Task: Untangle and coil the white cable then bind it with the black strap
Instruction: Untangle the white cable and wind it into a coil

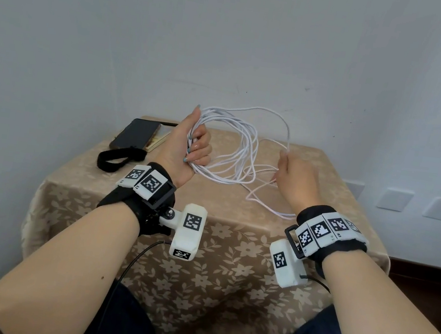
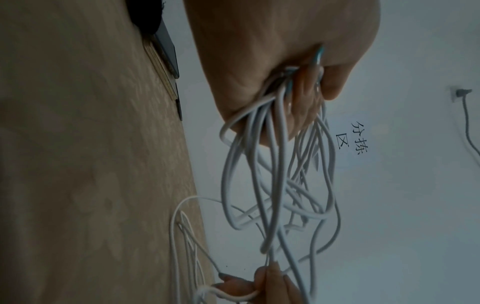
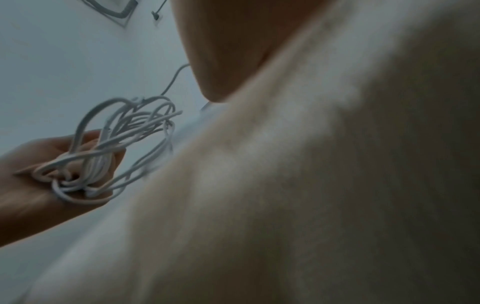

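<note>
My left hand [image 1: 192, 148] is raised above the table, fingers curled round several loops of the white cable [image 1: 239, 152]. The loops hang to the right of the fist [image 2: 293, 86] and sag toward the cloth. My right hand [image 1: 292, 171] pinches a loose strand of the same cable, which arches up and back to the bundle. More slack cable [image 1: 268, 202] trails on the table under my right wrist. The black strap [image 1: 120, 158] lies flat on the table, left of my left wrist. In the right wrist view, the left hand [image 3: 52, 174] holds the bundled loops [image 3: 124, 148].
A dark phone [image 1: 136, 133] rests on a notebook at the table's back left corner, just behind the strap. The small table [image 1: 228, 267] has a beige floral cloth and stands against a pale wall. My knees sit under its front edge.
</note>
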